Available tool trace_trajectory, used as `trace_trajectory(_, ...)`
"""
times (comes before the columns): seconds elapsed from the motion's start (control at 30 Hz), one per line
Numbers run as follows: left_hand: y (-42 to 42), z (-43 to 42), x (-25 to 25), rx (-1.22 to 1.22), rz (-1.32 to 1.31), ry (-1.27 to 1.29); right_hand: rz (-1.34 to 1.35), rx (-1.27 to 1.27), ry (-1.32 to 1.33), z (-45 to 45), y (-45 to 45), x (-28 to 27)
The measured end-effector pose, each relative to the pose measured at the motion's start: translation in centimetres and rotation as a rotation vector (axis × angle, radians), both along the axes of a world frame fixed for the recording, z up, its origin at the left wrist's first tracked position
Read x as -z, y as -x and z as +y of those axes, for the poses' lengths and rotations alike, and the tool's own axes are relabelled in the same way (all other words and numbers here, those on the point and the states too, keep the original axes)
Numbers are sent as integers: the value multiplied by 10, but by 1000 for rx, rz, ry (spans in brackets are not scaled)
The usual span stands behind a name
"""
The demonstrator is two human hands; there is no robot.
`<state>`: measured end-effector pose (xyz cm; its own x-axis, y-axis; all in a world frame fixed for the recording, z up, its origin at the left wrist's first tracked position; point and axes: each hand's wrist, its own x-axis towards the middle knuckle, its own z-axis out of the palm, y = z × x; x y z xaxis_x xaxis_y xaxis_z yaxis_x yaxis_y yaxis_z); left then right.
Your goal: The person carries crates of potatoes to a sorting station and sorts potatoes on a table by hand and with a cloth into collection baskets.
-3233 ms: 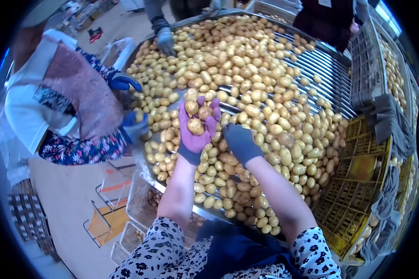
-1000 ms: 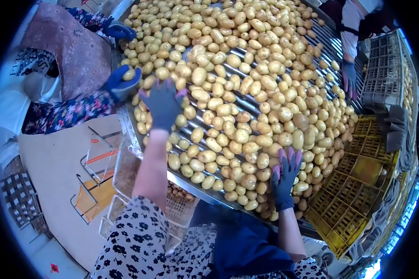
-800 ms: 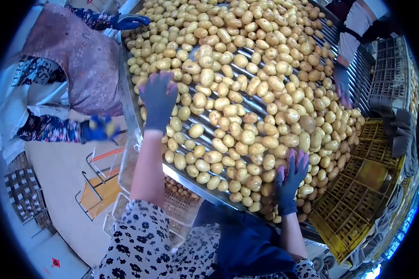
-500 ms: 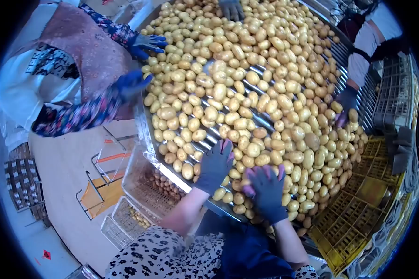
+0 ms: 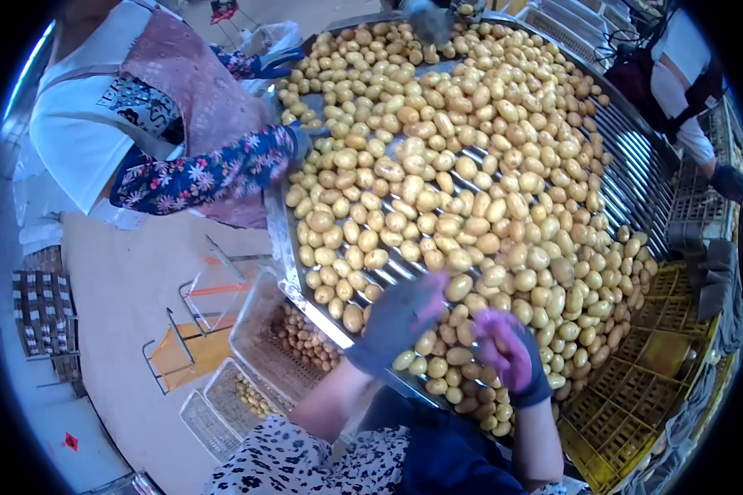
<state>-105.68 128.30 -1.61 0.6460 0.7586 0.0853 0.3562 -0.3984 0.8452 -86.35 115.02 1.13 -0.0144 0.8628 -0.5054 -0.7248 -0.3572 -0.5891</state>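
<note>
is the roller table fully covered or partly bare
Partly bare: potatoes cover most of the roller table, but uncovered rollers show toward the picture's right.

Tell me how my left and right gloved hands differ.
The grey-and-purple gloved left hand mostly shows its grey back; the similarly gloved right hand shows its purple palm side. The left hand's fingers look straighter, though blurred; the right hand's look curled. Both are over oval, yellowish potatoes.
</note>
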Motion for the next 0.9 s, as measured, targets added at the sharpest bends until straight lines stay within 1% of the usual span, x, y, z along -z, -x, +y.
trace_trajectory(0.03, 10, 21, 0, -91, 48, 0, -30, 87, 47, -12, 9, 0)
trace_trajectory(0.07, 22, 41, 19, -228, -26, 24, -41, 110, 87, -30, 7, 15)
trace_trajectory(0.1, 31, 63, 26, -427, 17, 128, -344, 142, 33, -42, 10, 36)
trace_trajectory(0.13, 42, 87, 27, -513, 28, -42, -493, 160, 67, -51, 8, 42)
trace_trajectory(0.17, 59, 117, 50, -568, 188, -298, -642, 176, 114, -61, 6, 48)
trace_trajectory(0.2, 67, 143, 52, -537, 248, -378, -628, 166, 240, -65, 1, 45)
trace_trajectory(0.23, 73, 166, 68, -588, 384, -436, -607, 157, 365, -69, -3, 42)
trace_trajectory(0.27, 75, 176, 83, -564, 485, -535, -706, 93, 377, -67, -7, 33)
trace_trajectory(0.3, 69, 183, 95, -476, 599, -486, -836, 87, 302, -70, -7, 40)
trace_trajectory(0.33, 59, 171, 109, -452, 590, -463, -907, 90, 261, -73, -8, 53)
trace_trajectory(0.37, 48, 163, 121, -438, 562, -501, -979, 95, 222, -75, -10, 65)
trace_trajectory(0.43, 26, 141, 140, -416, 510, -589, -845, 28, 120, -76, -12, 79)
trace_trajectory(0.47, 14, 120, 148, -380, 490, -627, -835, 55, 149, -78, -9, 83)
trace_trajectory(0.5, -18, 72, 101, -404, 678, -708, -995, 35, 96, -68, -6, 87)
trace_trajectory(0.53, -31, 42, 93, -336, 351, -592, -1156, 9, 44, -60, -3, 89)
trace_trajectory(0.57, -47, 21, 54, -91, 467, -324, -1139, 39, 68, -55, 1, 83)
trace_trajectory(0.6, -52, -2, 65, 15, 407, -591, -1136, 40, 78, -55, 4, 84)
trace_trajectory(0.67, -51, -3, 79, 9, 470, -660, -1211, 20, 174, -54, 6, 85)
trace_trajectory(0.73, -40, 28, 86, -39, 463, -582, -1218, -24, 175, -48, 5, 57)
trace_trajectory(0.77, -35, 42, 88, -48, 475, -691, -1226, -64, 175, -45, 3, 48)
trace_trajectory(0.8, -33, 61, 82, -139, 347, -675, -1222, -62, 167, -46, 2, 51)
trace_trajectory(0.83, -22, 77, 73, -104, 465, -465, -1171, 3, 99, -51, 2, 55)
trace_trajectory(0.87, -13, 93, 87, -203, 407, -769, -1119, 69, 30, -53, 1, 58)
trace_trajectory(0.9, -6, 106, 80, -277, 503, -783, -1195, 48, 12, -53, 1, 59)
